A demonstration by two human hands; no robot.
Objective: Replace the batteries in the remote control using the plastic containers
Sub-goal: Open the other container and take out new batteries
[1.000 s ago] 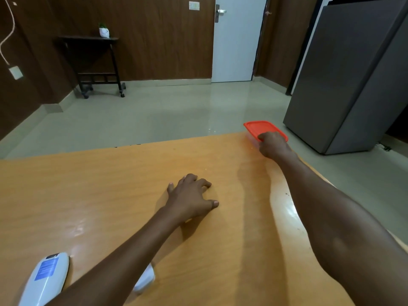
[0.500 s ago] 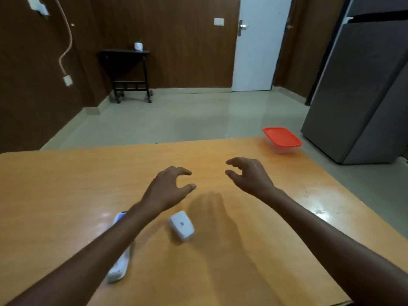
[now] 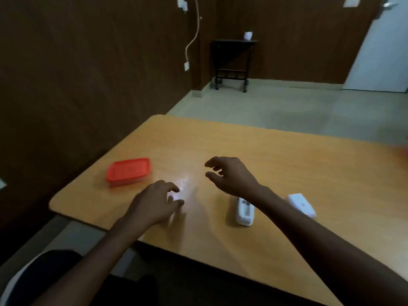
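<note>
Dark wood-panelled walls and a pale floor frame an orange-brown table (image 3: 276, 164) seen from above. Near its left edge sits one plastic container (image 3: 129, 172) with a red lid pressed on; its clear base is too blurred to show whether anything lies inside. A sliver of red at the far right edge of the view may be a second container, but I cannot tell.

One white remote control (image 3: 244, 210) lies face-down toward the near edge, partly under the right forearm, its battery bay uncovered. One small white cover piece (image 3: 301, 204) rests well to its right.

Left hand (image 3: 154, 206) hovers low over the table with curled fingers, a small white blur just beside its fingertips — whether it grips anything I cannot tell. Right hand (image 3: 231, 176) floats above the table, fingers loosely curled and spread, holding nothing.

Half a second ago the view faced the door and the fridge, with a red-lidded container at the far right corner; now it has swung left, so the fridge is gone and the corner wall fills the left. The remote then lay under the left forearm.
</note>
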